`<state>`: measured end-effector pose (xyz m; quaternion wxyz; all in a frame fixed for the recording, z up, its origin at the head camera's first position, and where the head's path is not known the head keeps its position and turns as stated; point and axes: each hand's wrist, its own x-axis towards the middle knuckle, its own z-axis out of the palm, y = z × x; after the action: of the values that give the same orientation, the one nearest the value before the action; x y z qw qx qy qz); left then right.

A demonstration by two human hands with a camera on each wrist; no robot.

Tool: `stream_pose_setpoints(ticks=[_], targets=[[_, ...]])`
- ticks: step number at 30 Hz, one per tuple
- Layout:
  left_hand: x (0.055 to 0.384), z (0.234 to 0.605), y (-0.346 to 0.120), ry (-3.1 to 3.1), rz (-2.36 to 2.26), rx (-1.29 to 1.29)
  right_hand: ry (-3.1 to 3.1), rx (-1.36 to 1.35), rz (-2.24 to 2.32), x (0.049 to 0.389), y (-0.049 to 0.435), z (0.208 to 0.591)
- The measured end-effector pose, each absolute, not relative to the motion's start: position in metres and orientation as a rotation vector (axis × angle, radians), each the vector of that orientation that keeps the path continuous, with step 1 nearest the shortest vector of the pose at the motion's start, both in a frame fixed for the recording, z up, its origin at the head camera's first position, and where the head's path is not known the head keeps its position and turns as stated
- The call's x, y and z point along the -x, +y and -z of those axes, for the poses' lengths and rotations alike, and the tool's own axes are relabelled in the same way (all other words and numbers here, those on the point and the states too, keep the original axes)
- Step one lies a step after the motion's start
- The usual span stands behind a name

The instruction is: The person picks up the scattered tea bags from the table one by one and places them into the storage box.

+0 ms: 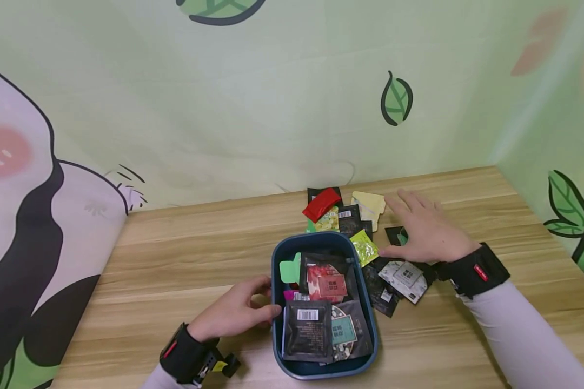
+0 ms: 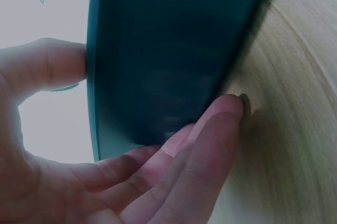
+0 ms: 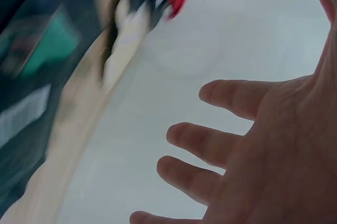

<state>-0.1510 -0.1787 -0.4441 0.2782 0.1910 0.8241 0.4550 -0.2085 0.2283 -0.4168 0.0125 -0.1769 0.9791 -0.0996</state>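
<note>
A dark blue plastic bin (image 1: 278,346) holds several sachets, among them a black one (image 1: 307,332) with a barcode and a dark one with a red label (image 1: 332,286). My left hand (image 1: 236,309) holds the bin's left side. In the left wrist view the thumb hooks over the rim and the fingers (image 2: 216,145) lie along the outer wall. Over the loose sachets to the right, my right hand (image 1: 425,232) is spread with an empty palm. Beside its thumb lies a yellow-green sachet (image 1: 364,247); below the hand is a white patterned sachet (image 1: 405,278).
Behind the bin, a red packet (image 1: 322,204), a cream packet (image 1: 368,208) and a black barcode sachet (image 1: 349,220) lie piled on the wooden table (image 1: 185,243). A printed cloth backdrop (image 1: 272,108) rises at the table's back edge.
</note>
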Motion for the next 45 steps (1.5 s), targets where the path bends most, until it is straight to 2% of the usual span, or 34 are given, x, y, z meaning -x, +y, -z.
stream_pose_setpoints(ticks=[11,22,35,45], targets=[[0.15,0.444,-0.178,2.198,-1.223,-0.5,2.923,0.243,0.311,0.227,0.281,0.442],[0.149,0.442,-0.179,2.2,-1.23,-0.489,2.922,0.216,0.274,0.231,0.289,0.448],[0.149,0.443,-0.178,2.196,-1.236,-0.478,2.991,0.33,0.266,0.236,0.285,0.445],[0.15,0.442,-0.178,2.178,-1.248,-0.464,3.055,0.667,0.396,0.209,0.238,0.404]])
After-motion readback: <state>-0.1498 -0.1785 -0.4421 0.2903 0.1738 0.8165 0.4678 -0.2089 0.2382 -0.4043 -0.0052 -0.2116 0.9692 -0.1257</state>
